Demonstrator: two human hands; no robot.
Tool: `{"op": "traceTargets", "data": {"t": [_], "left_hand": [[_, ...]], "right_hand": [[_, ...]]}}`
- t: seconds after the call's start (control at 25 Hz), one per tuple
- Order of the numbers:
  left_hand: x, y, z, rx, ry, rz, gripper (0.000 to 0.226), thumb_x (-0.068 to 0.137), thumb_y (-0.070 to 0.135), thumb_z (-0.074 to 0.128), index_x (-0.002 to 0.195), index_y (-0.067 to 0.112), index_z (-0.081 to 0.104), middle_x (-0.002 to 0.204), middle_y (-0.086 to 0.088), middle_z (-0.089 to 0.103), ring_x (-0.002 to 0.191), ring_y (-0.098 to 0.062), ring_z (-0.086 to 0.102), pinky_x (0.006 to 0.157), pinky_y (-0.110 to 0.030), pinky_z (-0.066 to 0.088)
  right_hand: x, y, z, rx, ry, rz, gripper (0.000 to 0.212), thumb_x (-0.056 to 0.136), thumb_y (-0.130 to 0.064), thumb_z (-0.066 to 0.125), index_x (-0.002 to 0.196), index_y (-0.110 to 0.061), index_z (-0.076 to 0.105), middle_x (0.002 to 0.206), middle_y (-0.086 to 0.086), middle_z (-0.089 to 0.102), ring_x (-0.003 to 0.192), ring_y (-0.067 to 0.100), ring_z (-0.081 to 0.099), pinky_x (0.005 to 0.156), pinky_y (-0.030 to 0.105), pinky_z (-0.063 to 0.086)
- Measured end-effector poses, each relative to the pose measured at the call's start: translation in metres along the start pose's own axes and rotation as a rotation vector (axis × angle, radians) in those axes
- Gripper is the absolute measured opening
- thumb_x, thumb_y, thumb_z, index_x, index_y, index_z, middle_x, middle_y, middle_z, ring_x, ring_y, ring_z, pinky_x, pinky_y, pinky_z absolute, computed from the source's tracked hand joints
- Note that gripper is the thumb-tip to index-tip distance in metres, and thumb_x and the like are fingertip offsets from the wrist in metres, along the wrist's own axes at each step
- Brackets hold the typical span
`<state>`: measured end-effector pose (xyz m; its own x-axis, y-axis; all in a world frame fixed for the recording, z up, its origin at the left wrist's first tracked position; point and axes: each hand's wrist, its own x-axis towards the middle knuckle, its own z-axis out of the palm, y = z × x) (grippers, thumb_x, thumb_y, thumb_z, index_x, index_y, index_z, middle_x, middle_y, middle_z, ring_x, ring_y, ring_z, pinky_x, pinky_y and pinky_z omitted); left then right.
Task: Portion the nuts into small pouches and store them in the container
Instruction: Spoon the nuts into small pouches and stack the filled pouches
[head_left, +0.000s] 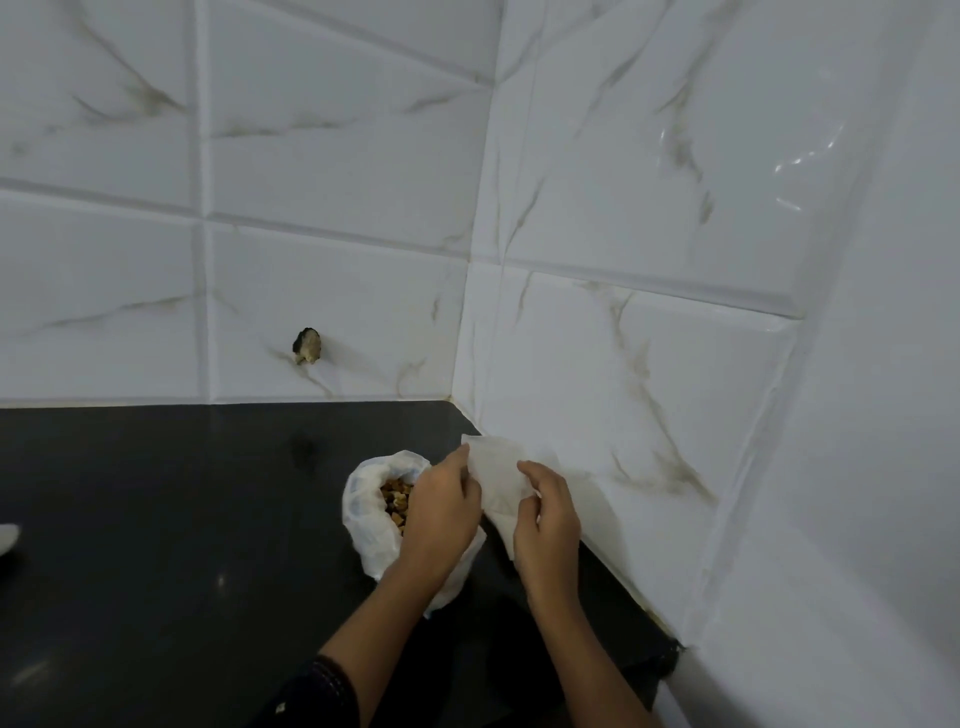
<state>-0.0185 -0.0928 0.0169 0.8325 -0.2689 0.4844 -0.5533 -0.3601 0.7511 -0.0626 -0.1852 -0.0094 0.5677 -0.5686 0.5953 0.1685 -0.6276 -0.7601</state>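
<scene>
Nearest the camera, a dark sleeve (318, 688) with a beaded cuff on the left forearm; the right forearm is bare; both reach forward over the black worktop (156, 519) into its right-hand corner.

Left hand (441, 514): grip closed, fingers curled, thumb and fingertips pinching the left edge of a small white pouch (498, 467); the hand lies over the mouth of the bag behind it.

Right hand (548, 519): grip likewise closed, fingers bent in, pinching the right side of the same pouch; the two hands are close together, the pouch between them, lifted off the worktop and crumpled; whether its mouth is open I cannot tell.

Just left of and under the left hand, a white plastic bag (363, 519) sits on the worktop, top rolled open; brown nuts (395, 500) show inside, partly hidden by the hand.

At the far left edge of the worktop, a pale object (8, 538), mostly cut off, unidentifiable.

Beyond, the white tiled wall (337, 182) with faint brown veining meets a second wall at the corner; a dark chipped hole (307, 346) in a low tile, left of the corner, above the worktop's back edge.
</scene>
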Motion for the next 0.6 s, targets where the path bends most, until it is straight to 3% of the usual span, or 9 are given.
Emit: {"op": "traceTargets", "data": {"t": [0.08, 0.2, 0.36, 0.44, 0.6], "left_hand": [[-0.003, -0.008, -0.023, -0.049, 0.043, -0.063, 0.035, 0.095, 0.009, 0.044, 0.128, 0.007, 0.052, 0.075, 0.001, 0.055, 0.059, -0.003, 0.048, 0.054, -0.010, 0.041], [-0.009, -0.026, -0.063, -0.113, 0.090, -0.133, 0.038, 0.093, 0.012, 0.051, 0.131, 0.010, 0.051, 0.086, 0.007, 0.060, 0.070, 0.001, 0.050, 0.057, -0.003, 0.041], [-0.021, -0.063, -0.122, -0.061, 0.168, -0.228, 0.046, 0.090, 0.005, 0.052, 0.136, 0.009, 0.045, 0.127, -0.010, 0.058, 0.094, -0.006, 0.051, 0.074, -0.013, 0.043], [-0.028, -0.083, -0.146, -0.031, 0.187, -0.287, 0.048, 0.090, 0.002, 0.051, 0.137, 0.008, 0.043, 0.129, -0.012, 0.056, 0.097, -0.008, 0.051, 0.079, -0.018, 0.044], [-0.041, -0.118, -0.174, 0.093, 0.152, -0.377, 0.048, 0.091, 0.001, 0.048, 0.138, 0.008, 0.042, 0.128, -0.013, 0.057, 0.098, -0.008, 0.055, 0.080, -0.015, 0.045]], "right_hand": [[-0.001, -0.020, 0.014, 0.024, -0.035, -0.039, 0.037, 0.086, 0.012, 0.041, 0.113, -0.005, 0.060, 0.118, 0.005, 0.059, 0.108, 0.008, 0.052, 0.085, -0.007, 0.031], [-0.012, -0.052, 0.043, 0.025, -0.127, -0.072, 0.038, 0.084, 0.010, 0.043, 0.115, -0.007, 0.059, 0.122, 0.004, 0.056, 0.109, 0.005, 0.048, 0.086, -0.004, 0.029], [-0.043, -0.086, 0.094, 0.042, -0.270, -0.118, 0.037, 0.083, 0.008, 0.045, 0.114, -0.008, 0.058, 0.125, 0.004, 0.053, 0.120, 0.012, 0.047, 0.095, 0.006, 0.026], [-0.058, -0.098, 0.120, 0.036, -0.350, -0.146, 0.037, 0.084, 0.007, 0.045, 0.115, -0.009, 0.058, 0.127, 0.002, 0.050, 0.123, 0.012, 0.043, 0.095, 0.006, 0.025], [-0.080, -0.095, 0.162, -0.037, -0.535, -0.115, 0.036, 0.087, 0.006, 0.044, 0.115, -0.008, 0.060, 0.128, 0.002, 0.048, 0.121, 0.012, 0.045, 0.090, 0.004, 0.026]]}}
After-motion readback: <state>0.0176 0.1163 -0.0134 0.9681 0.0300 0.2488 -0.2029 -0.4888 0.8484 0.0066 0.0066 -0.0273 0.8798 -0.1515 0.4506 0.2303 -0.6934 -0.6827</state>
